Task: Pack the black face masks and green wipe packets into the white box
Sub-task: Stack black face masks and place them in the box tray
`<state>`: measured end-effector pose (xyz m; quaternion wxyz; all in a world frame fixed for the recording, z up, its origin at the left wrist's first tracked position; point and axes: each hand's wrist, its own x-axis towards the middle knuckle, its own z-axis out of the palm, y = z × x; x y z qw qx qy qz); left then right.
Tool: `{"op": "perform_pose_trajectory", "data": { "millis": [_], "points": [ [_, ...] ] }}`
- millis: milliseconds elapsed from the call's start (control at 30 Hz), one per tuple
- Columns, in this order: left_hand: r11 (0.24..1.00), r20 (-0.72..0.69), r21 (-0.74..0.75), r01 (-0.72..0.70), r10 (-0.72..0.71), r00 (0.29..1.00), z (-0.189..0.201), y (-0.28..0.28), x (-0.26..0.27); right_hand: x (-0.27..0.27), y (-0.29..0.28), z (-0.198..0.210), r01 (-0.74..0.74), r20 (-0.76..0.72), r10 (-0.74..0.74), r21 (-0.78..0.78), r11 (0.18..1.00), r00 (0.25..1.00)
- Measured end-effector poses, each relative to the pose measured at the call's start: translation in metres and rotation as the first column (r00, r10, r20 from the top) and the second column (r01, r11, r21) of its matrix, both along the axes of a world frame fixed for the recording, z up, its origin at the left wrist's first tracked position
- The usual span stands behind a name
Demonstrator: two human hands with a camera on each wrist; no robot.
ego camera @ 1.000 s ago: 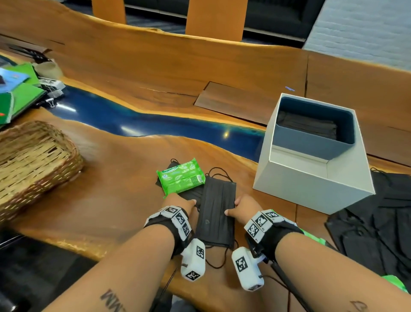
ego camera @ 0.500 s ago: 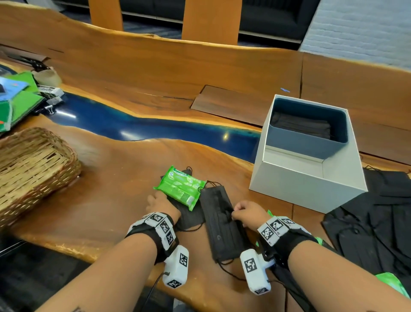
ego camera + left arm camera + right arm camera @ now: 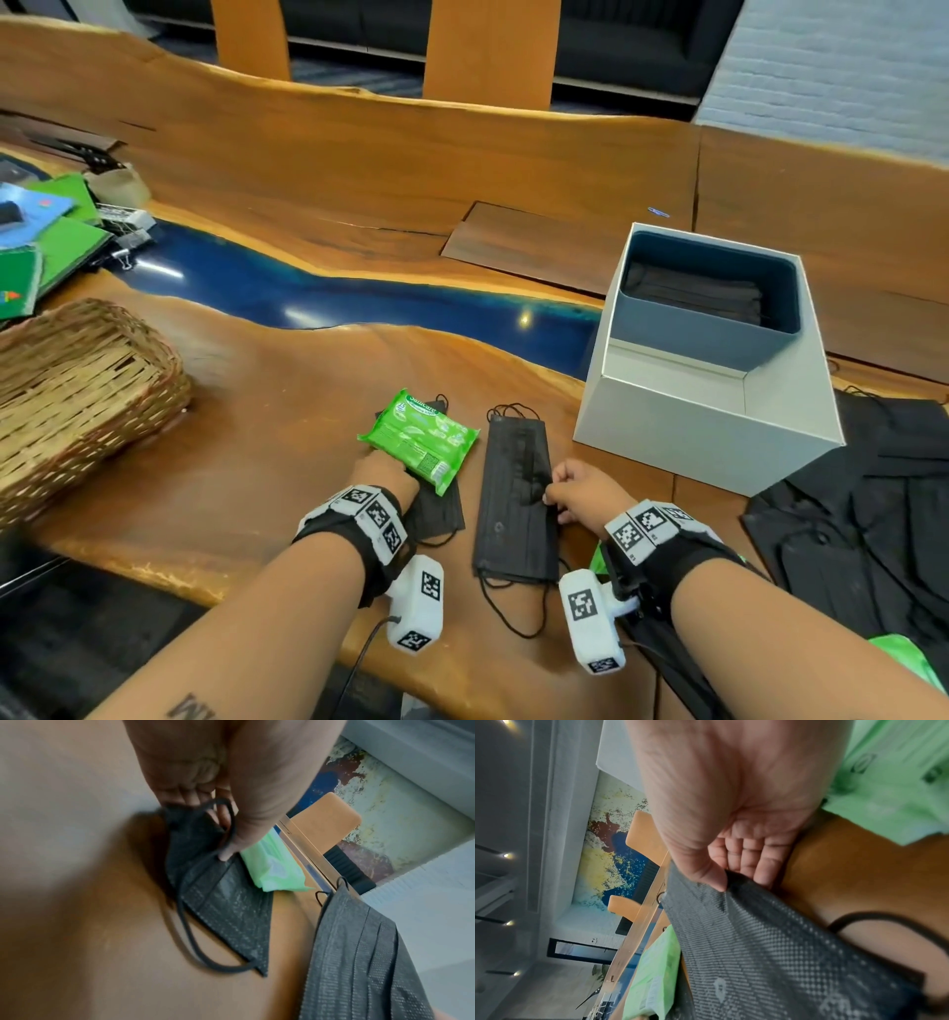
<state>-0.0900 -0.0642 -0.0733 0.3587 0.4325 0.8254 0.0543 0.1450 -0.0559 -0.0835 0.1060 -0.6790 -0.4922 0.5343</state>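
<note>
The wooden worktop (image 3: 287, 411) has a blue strip across it and free surface between the wicker basket (image 3: 77, 380) at the left and the white box (image 3: 708, 406) at the right. Black masks already lie in the box's dark inner tray. A stack of black face masks (image 3: 516, 503) lies near the front edge; the right hand (image 3: 585, 493) pinches its right edge. The left hand (image 3: 385, 475) grips another mask (image 3: 221, 898) with the green wipe packet (image 3: 418, 439) on top of it.
</note>
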Motion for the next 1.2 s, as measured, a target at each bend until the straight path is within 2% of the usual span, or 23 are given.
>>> {"op": "perform_pose_trajectory", "data": {
  "millis": [33,133,200,333,433,500,600,667,733,900,1067,1200],
  "points": [
    [1.000,0.034,0.022,-0.022,0.021,0.999,0.000,0.000,0.000,0.000,-0.001,-0.001,0.009,-0.003,-0.009,0.001,1.000,1.000],
    [0.971,0.216,0.058,-0.232,0.215,0.952,0.003,0.002,-0.003,0.002,-0.003,0.000,0.036,-0.031,-0.037,-0.005,0.999,0.999],
    [0.954,0.281,0.013,-0.299,0.283,0.917,0.011,0.004,-0.003,0.003,-0.005,0.000,0.053,-0.051,-0.053,-0.018,0.998,0.997],
    [0.959,0.424,-0.112,-0.259,0.282,0.861,0.017,0.010,-0.012,0.004,-0.004,0.005,0.062,-0.100,-0.067,-0.050,0.997,0.993],
    [0.959,0.490,-0.132,-0.252,0.284,0.824,-0.014,0.023,-0.030,0.006,-0.001,0.013,0.075,-0.166,-0.083,-0.053,0.996,0.983],
    [0.957,0.507,-0.146,-0.251,0.290,0.812,0.009,0.019,-0.023,0.007,0.000,0.021,0.069,-0.202,-0.076,-0.039,0.997,0.976],
    [0.976,0.487,-0.096,-0.197,0.219,0.845,0.050,0.013,-0.012,0.005,0.003,0.034,0.090,-0.281,-0.099,-0.043,0.995,0.954],
    [0.980,0.458,-0.058,-0.191,0.196,0.867,0.061,0.014,-0.014,0.004,0.005,0.044,0.150,-0.344,-0.157,-0.049,0.988,0.926],
    [0.977,0.473,-0.037,-0.212,0.204,0.857,0.070,0.015,-0.018,0.004,0.007,0.056,0.189,-0.395,-0.184,-0.028,0.982,0.900],
    [0.971,0.644,0.016,-0.239,0.173,0.745,0.099,0.011,-0.020,0.009,0.007,0.085,0.236,-0.552,-0.183,0.026,0.971,0.813],
    [0.968,0.755,0.144,-0.207,0.028,0.655,0.130,0.009,-0.009,0.023,0.009,0.116,0.281,-0.617,-0.158,0.107,0.954,0.771],
    [0.971,0.854,0.147,-0.189,-0.028,0.519,0.143,0.014,-0.002,0.028,0.006,0.133,0.331,-0.753,-0.168,0.070,0.941,0.636]
  ]
}}
